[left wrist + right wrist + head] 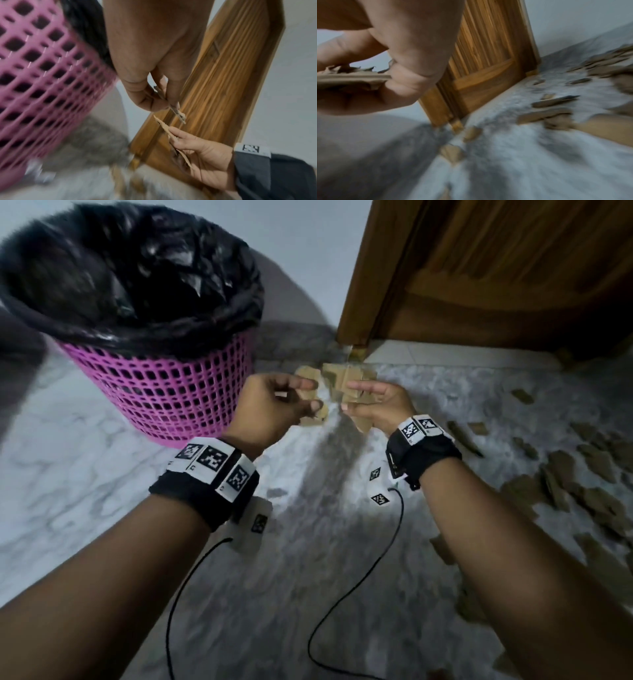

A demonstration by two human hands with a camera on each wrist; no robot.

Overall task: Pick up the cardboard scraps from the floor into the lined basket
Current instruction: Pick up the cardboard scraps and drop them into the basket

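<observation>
The pink mesh basket (164,392) with a black liner (130,275) stands at the upper left on the floor. Just right of it, above the floor, my left hand (291,402) pinches brown cardboard scraps (178,115) between thumb and fingers. My right hand (370,402) is close beside it and holds a stack of scraps (349,381) between thumb and fingers; the stack (351,79) fills the left of the right wrist view. Several more scraps (582,484) lie scattered over the floor at the right.
A wooden door (496,268) and its frame stand straight ahead at the right. The floor (85,491) is grey-white marble. Loose scraps (452,154) lie near the door's foot. Thin black cables (342,594) hang from both wrist bands.
</observation>
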